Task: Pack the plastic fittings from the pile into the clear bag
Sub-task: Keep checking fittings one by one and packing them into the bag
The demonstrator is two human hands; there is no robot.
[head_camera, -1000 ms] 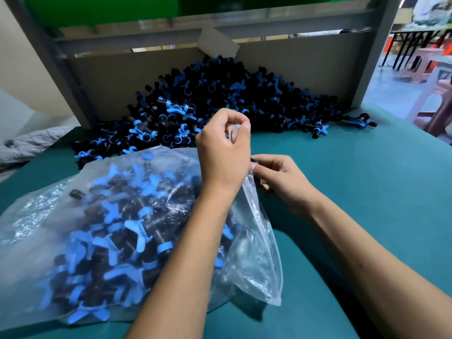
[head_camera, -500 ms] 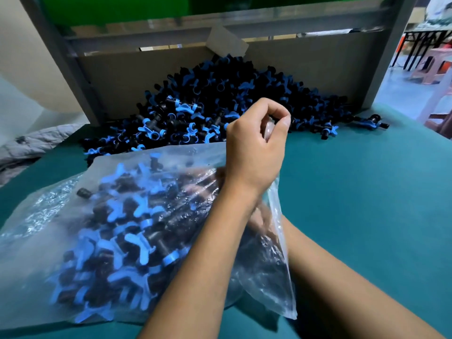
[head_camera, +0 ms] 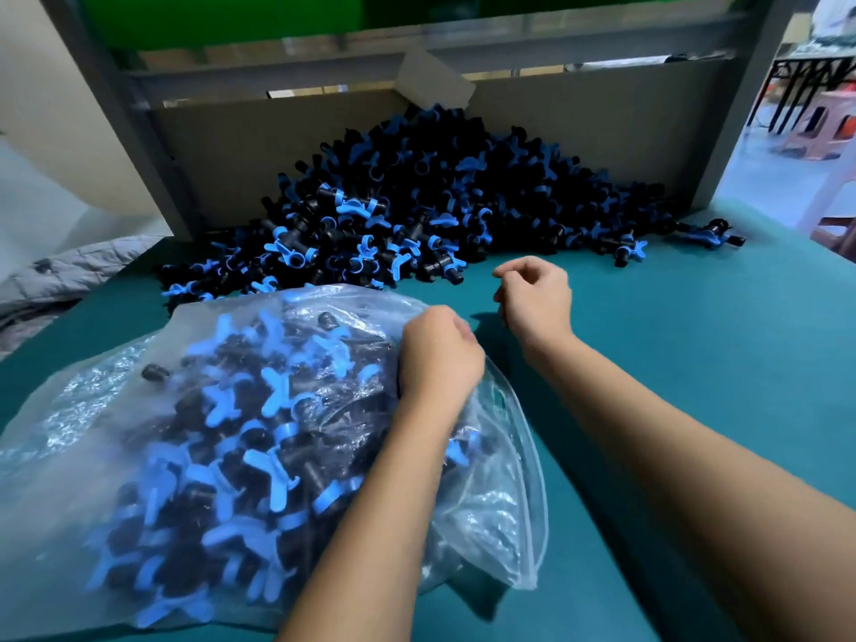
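Note:
A clear plastic bag (head_camera: 92, 410), largely filled with black and blue plastic fittings, lies on the teal table at the left. My left hand (head_camera: 440, 356) grips the bag's rim at its open right end, fingers curled into the plastic. My right hand (head_camera: 537, 294) hovers just above the table to the right of the bag's mouth, fingers loosely curled and holding nothing I can see. The big pile of black and blue fittings (head_camera: 417, 201) lies beyond both hands against a cardboard wall.
The teal table (head_camera: 695, 363) stretches to the right of the bag. A grey cardboard wall (head_camera: 579, 127) and a metal frame close off the back. A few stray fittings (head_camera: 708, 234) lie at the pile's right end. Pink stools (head_camera: 820, 127) stand on the floor beyond.
My right hand has come out of the bag's mouth and moved up toward the pile. My left hand has dropped lower, still holding the bag's rim.

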